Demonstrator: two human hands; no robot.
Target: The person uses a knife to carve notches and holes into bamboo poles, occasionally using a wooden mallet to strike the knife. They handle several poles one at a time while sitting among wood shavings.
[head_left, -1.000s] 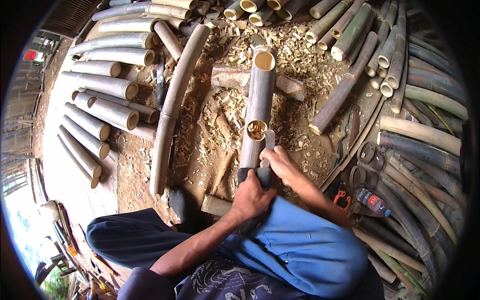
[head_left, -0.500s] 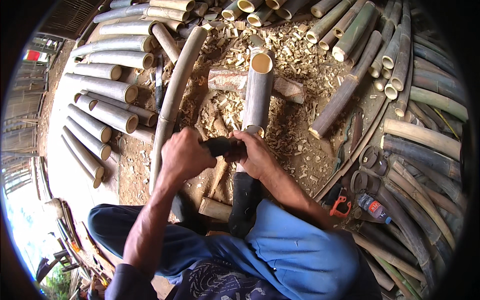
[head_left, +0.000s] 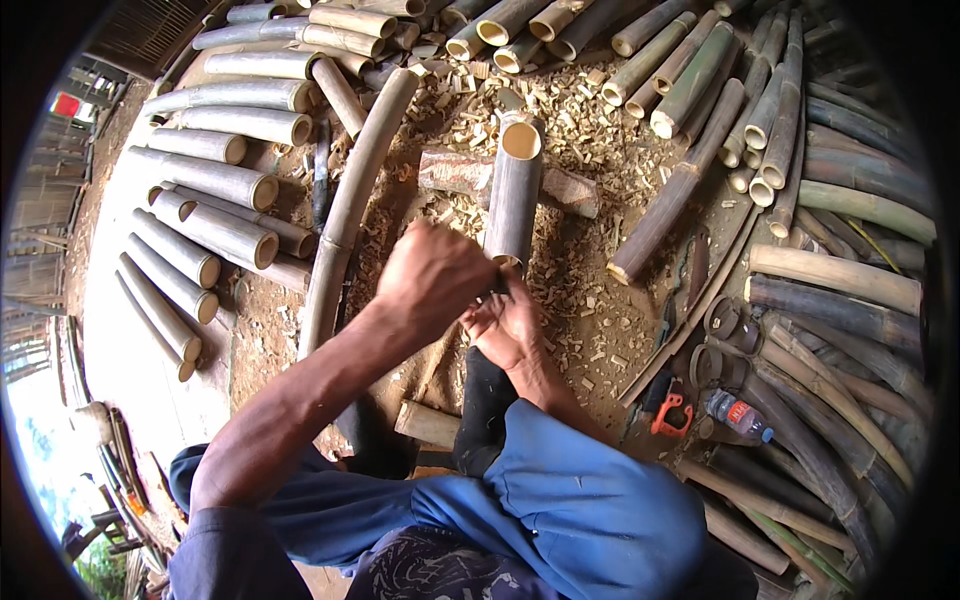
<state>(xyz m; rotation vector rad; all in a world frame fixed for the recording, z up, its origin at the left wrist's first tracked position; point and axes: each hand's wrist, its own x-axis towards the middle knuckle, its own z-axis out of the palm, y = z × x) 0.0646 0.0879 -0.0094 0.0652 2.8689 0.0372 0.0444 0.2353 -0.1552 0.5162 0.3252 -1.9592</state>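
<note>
My left hand (head_left: 435, 268) is a fist beside the near part of a grey bamboo tube (head_left: 514, 205). The black-handled tool seen in it earlier is now almost wholly covered by the fingers. Close against that fist is my right hand (head_left: 508, 328), its thumb up towards the tube and its fingers curled; what they grip is hidden. The tube points away from me, with a pale cut opening at its far part and another just beyond my hands. It rests across a short log (head_left: 455, 170). My black-covered foot (head_left: 480, 410) is just below the right hand.
A long bamboo pole (head_left: 360, 205) lies left of the tube. Cut bamboo pieces (head_left: 205, 185) line the left, and several more poles (head_left: 835, 280) are stacked right. Wood chips (head_left: 570, 125) cover the ground. An orange-handled tool (head_left: 672, 412) and a plastic bottle (head_left: 738, 415) lie at right.
My left hand has moved right and up, its knuckles turning over, so the black handle is now hidden. My right hand has shifted slightly and shows more of its palm. The view has shifted a little.
</note>
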